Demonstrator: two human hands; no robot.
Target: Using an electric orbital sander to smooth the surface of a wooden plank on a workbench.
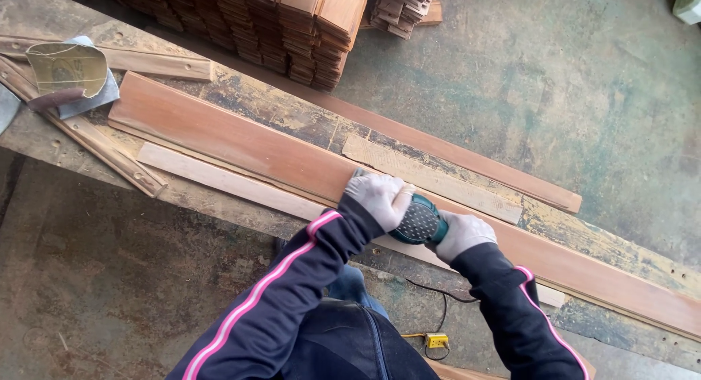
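A teal sander (418, 221) sits on a long reddish plank (241, 143), at about the middle of the plank's length and close to the near edge of the workbench (299, 119). Both gloved hands are clamped on it: the left hand (380, 197) is wrapped over its front, the right hand (462, 234) grips its rear. Only the dotted teal top of the tool shows between the gloves.

The plank runs slantwise along the bench, from the far left end down toward the right end. Just beside it on the near side lies a pale thin strip (219, 179), touching the plank's edge. Beyond the plank rest a short pale slat (431, 177) and a second reddish board (453, 157) along the far edge.

At the bench's left end lie a folded sheet of sandpaper (67, 70) and some moulded trim (95, 143). Stacks of wood (292, 26) stand past the far edge. On the floor under the near edge, a black cord (438, 296) leads to a yellow plug (437, 340).
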